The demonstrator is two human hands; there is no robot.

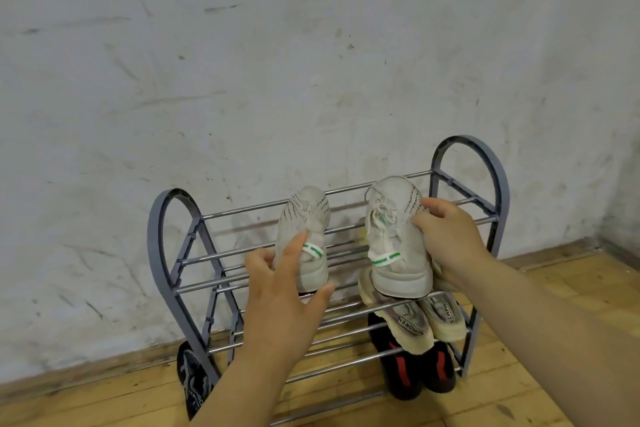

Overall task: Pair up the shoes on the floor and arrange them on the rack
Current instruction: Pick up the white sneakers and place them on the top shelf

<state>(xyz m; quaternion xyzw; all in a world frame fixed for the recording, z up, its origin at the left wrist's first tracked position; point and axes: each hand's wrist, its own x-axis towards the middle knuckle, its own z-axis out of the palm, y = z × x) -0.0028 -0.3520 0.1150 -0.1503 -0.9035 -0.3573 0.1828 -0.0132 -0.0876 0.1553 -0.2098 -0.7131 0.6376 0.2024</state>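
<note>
Rack (501, 184) top: one sneaker (394, 236) per grip (446, 236).

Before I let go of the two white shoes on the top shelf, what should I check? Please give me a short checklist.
1. Shoes match: ok. The left white shoe and the right white shoe carry the same green-and-white heel strap.
2. Toes toward the wall: ok, both.
3. Heels seated on the top bars of the rack: cannot tell; the contact is not plainly visible.
4. Grip: ok. The left hand holds the left white shoe at the heel; the right hand holds the right white shoe by its side.
5. Floor finished: not ok. A dark shoe lies by the rack's left leg.
</note>
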